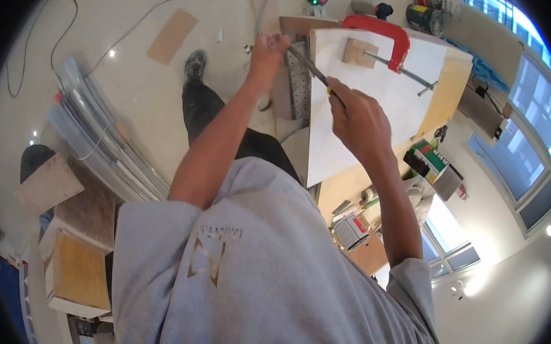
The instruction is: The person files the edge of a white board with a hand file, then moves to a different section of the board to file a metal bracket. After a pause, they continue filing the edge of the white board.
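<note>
By the curled right hand (362, 118), the handle of a file (307, 62) was gripped; its far end was pinched in the left hand (270, 52). The file was held slanting across the white board's (354, 115) left edge, left of the red clamp (395, 34).

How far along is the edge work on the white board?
Clamping looks done: red clamp on, wood block under its screw on the white board. In hand: file-like tool at the edge, right hand and left hand on it. Left: probably finishing the edge, then unclamping; edge finish unreadable.
</note>
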Motion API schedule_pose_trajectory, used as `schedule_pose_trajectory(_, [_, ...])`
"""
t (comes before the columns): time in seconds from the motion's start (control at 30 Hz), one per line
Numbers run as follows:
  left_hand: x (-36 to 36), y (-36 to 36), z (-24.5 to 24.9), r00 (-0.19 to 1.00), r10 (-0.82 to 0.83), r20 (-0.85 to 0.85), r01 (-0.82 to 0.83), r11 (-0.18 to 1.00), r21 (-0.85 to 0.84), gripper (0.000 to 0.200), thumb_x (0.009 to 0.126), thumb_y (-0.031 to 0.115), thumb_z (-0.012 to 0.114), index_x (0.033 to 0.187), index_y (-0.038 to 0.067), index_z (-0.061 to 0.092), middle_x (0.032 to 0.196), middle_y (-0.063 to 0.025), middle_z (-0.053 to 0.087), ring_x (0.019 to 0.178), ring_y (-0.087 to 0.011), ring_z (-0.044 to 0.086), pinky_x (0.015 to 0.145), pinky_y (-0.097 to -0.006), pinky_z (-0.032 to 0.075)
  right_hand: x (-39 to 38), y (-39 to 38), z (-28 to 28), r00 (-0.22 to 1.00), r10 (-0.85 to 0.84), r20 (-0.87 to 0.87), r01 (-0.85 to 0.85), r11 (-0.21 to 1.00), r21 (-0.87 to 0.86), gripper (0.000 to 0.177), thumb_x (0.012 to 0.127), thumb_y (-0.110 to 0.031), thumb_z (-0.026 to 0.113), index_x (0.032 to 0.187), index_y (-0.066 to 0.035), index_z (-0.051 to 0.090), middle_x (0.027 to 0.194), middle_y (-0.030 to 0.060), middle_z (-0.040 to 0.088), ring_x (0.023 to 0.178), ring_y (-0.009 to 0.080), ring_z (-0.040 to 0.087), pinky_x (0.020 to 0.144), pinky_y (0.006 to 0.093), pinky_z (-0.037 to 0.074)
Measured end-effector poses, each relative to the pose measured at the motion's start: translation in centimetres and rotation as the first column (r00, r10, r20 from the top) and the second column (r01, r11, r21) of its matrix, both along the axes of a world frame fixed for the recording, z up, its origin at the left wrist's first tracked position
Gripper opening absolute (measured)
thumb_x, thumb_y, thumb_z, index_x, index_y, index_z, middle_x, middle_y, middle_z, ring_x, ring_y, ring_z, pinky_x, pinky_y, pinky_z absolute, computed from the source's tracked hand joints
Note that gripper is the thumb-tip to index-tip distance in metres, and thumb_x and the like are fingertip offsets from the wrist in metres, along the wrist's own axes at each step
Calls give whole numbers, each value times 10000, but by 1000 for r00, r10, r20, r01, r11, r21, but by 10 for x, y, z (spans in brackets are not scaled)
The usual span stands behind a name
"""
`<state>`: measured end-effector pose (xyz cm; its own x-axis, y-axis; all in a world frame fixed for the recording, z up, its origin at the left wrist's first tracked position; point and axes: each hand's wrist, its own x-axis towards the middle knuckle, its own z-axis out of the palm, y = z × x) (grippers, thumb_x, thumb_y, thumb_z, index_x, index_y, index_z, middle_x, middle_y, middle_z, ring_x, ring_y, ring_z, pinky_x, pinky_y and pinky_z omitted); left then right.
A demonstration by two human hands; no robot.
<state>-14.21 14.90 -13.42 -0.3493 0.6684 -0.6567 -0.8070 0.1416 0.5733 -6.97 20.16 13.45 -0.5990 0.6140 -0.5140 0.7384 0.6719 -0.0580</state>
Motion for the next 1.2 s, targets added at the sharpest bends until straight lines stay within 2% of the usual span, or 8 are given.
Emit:
schedule_pose_trajectory(0.1, [5,7,37,994,107,22,-108,994,18,576,978,392,735,1377,41,514,1314,-69,624,1066,-133,619,813,-327,549,-11,-4,41,999,32,-32,-29,997,67,320,975,-155,619,1283,-161,706,788,148,674,709,377,680,651,488,539])
schedule_pose_trajectory(0.2, [8,14,41,989,141,50,-142,990,16,563,981,381,733,1373,40,517,1289,-76,643,1082,-145,638,818,-328,555,-7,1,35,997,-52,53,51,998,21,334,962,-116,649,1290,-117,711,967,182,742,832,362,716,750,437,543])
schedule_pose_trajectory(0.33, [8,2,18,997,66,25,-65,997,-52,554,991,368,722,1382,38,509,1286,-83,647,1102,-159,641,818,-329,558,7,-2,6,1000,8,30,-9,1000,22,321,966,-147,638,1274,-171,725,786,139,672,675,368,670,619,480,529])
schedule_pose_trajectory(0.57, [31,8,-4,991,125,-55,-124,992,15,591,1000,410,698,1403,30,492,1362,-100,607,1114,-172,633,832,-328,547,20,-13,4,1000,26,10,-26,997,69,348,959,-168,626,1298,-177,704,786,139,666,690,369,675,625,484,545])
schedule_pose_trajectory(0.67, [17,3,-12,997,-35,-68,32,999,-41,577,1013,402,678,1414,34,484,1388,-98,595,1121,-173,627,842,-330,542,19,-14,-2,999,32,5,-33,997,74,353,954,-163,625,1299,-179,698,786,141,656,691,372,674,630,492,546])
schedule_pose_trajectory(0.77, [4,9,39,994,108,4,-108,993,53,510,991,331,705,1352,7,546,1281,-138,638,1055,-186,625,877,-328,525,10,-14,13,999,33,-31,-30,993,115,346,957,-168,626,1294,-178,698,785,140,655,688,373,673,625,490,543])
schedule_pose_trajectory(0.93, [16,13,-1,983,151,-103,-147,988,45,515,987,351,706,1345,13,557,1250,-122,647,1089,-191,611,896,-331,517,29,-19,-4,999,39,-27,-36,995,90,323,962,-178,632,1275,-176,711,786,139,664,678,373,672,610,485,537])
schedule_pose_trajectory(1.2, [15,21,10,965,196,-175,-191,981,43,530,970,380,716,1317,4,575,1207,-128,660,1083,-187,622,908,-321,508,32,-12,2,989,85,-118,-70,989,130,331,962,-170,625,1286,-178,690,814,144,692,728,377,692,642,496,551])
